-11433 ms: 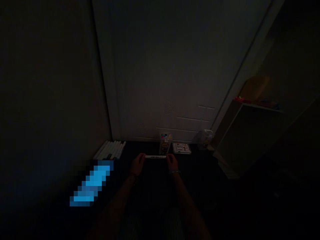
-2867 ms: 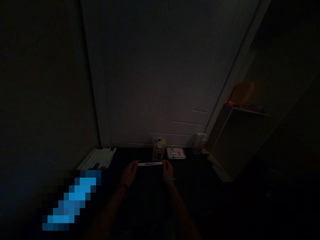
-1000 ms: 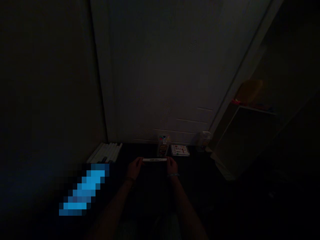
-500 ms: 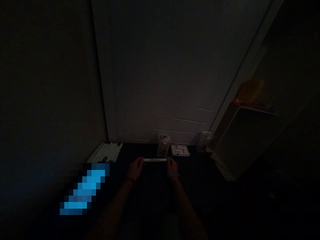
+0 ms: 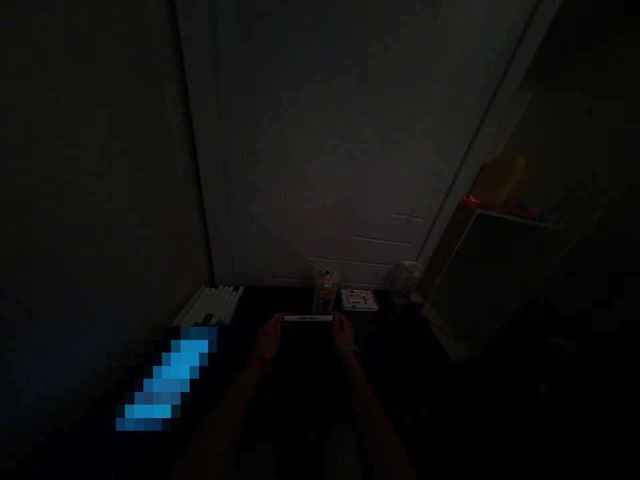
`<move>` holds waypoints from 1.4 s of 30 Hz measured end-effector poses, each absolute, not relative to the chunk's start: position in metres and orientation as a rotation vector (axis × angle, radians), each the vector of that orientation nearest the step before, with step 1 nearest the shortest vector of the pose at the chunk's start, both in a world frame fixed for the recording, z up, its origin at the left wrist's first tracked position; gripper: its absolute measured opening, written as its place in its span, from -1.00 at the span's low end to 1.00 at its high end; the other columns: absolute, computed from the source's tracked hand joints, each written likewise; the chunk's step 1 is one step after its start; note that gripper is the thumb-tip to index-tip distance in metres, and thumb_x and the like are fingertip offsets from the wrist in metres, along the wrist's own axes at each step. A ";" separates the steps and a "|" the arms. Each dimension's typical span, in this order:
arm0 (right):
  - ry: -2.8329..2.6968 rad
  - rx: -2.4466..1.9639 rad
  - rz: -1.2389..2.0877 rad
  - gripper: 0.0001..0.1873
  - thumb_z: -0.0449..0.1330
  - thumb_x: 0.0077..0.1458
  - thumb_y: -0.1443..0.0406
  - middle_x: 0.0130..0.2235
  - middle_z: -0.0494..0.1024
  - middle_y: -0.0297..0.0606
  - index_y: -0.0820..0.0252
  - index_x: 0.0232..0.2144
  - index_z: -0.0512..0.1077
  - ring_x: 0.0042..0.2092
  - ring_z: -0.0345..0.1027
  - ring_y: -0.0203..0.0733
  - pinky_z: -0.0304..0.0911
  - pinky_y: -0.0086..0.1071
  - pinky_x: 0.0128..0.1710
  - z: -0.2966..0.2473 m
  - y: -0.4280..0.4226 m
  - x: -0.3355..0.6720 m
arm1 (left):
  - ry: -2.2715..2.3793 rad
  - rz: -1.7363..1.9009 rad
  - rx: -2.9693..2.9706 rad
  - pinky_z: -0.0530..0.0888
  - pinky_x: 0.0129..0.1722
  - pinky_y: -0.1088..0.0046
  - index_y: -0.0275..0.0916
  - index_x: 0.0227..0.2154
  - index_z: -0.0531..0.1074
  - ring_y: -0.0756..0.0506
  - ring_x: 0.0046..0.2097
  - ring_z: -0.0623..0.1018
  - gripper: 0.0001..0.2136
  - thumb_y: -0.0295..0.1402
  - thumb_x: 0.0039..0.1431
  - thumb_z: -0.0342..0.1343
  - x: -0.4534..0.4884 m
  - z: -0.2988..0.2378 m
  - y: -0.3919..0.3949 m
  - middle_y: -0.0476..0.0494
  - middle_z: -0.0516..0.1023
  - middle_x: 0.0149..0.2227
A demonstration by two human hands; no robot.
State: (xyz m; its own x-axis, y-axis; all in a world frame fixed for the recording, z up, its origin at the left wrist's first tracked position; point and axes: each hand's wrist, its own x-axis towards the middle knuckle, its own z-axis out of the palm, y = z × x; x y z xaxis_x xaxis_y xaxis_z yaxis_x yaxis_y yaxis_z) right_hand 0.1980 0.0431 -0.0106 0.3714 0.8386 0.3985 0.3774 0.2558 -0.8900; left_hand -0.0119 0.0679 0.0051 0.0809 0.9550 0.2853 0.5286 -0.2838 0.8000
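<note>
The room is very dark. A white marker pen [image 5: 307,318] lies level between both hands, over a dark surface. My left hand [image 5: 269,335] pinches its left end, fingers closed round it. At the other end my right hand [image 5: 344,331], with a band at the wrist, grips the pen too. Both forearms reach in from the bottom of the view.
A row of white markers [image 5: 213,305] lies at the left by the wall. Behind the hands stand an upright marker pack [image 5: 325,291], a flat marker pack [image 5: 359,299] and a clear container [image 5: 406,280]. A white shelf unit [image 5: 480,267] stands at the right. A blurred blue patch [image 5: 167,377] glows at lower left.
The hands keep the same hold on the pen at both ends. Only the view has shifted slightly.
</note>
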 end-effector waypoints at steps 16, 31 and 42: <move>-1.236 -1.346 0.453 -0.62 -0.11 0.09 0.17 -0.31 0.51 -0.27 0.20 -0.29 0.45 -0.27 0.35 -0.26 0.21 -0.47 -0.26 -0.007 0.041 0.198 | 1.464 1.075 1.868 0.34 -0.30 0.50 -0.15 -0.18 0.34 -0.04 -0.32 0.48 -0.64 -0.19 0.13 -0.29 -0.013 0.008 0.065 0.00 0.53 -0.32; -1.218 -1.379 0.433 -0.59 -0.12 0.09 0.14 -0.32 0.52 -0.27 0.21 -0.30 0.45 -0.28 0.36 -0.25 0.21 -0.46 -0.27 -0.010 0.043 0.198 | 1.456 1.110 1.861 0.34 -0.23 0.49 -0.15 -0.20 0.34 -0.04 -0.29 0.48 -0.65 -0.19 0.13 -0.29 -0.013 0.005 0.069 0.00 0.53 -0.33; -1.223 -1.421 0.338 -0.62 -0.12 0.10 0.17 -0.35 0.52 -0.25 0.19 -0.35 0.45 -0.31 0.37 -0.22 0.23 -0.44 -0.29 -0.009 0.044 0.192 | 1.456 1.154 1.802 0.34 -0.20 0.47 -0.14 -0.23 0.37 -0.08 -0.23 0.48 -0.65 -0.12 0.07 -0.22 -0.018 0.001 0.073 -0.01 0.53 -0.32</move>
